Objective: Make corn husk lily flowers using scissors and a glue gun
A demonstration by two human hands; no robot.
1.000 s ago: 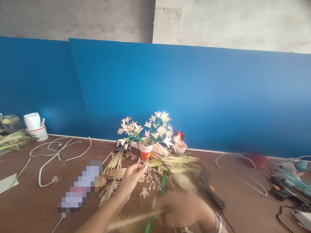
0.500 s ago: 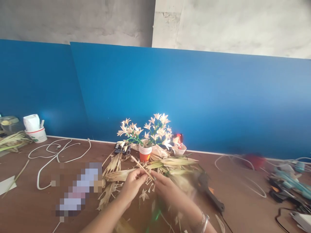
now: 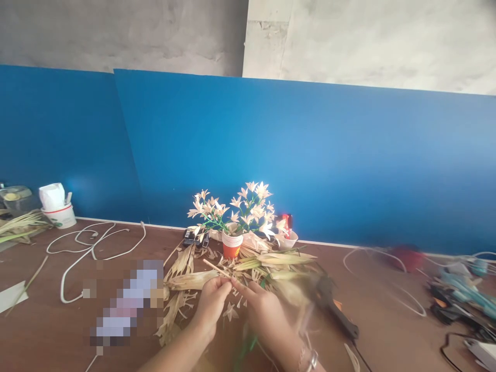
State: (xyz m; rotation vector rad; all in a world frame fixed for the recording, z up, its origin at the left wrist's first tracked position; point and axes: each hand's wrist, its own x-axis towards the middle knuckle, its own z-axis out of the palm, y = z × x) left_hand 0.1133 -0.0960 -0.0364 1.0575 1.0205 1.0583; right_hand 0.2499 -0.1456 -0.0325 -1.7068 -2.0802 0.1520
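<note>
A thin pale stick (image 3: 214, 266) slants up and away to the left from my fingertips. My left hand (image 3: 211, 305) pinches its near part between thumb and fingers. Right beside it, my right hand (image 3: 267, 312) has curled fingers, with the index finger against the stick and the left fingertips; the stick's near end is hidden there. A small star-shaped husk flower (image 3: 230, 312) lies below, between the hands. Beyond them stands an orange-and-white paper cup (image 3: 231, 248) with pale husk flowers (image 3: 258, 211) on green stems.
Dried husks (image 3: 194, 280) spread around the hands. At right lie a dark glue gun (image 3: 335, 307), blurred, and a cluttered pile with cables (image 3: 461, 294). White cords (image 3: 72, 268) and a white tub (image 3: 60, 216) sit at left. A blue partition (image 3: 271, 144) closes off the back.
The stick has tipped lower and further left. My right hand has turned from flat, outstretched fingers to curled ones at the stick. My left hand has moved slightly nearer to me.
</note>
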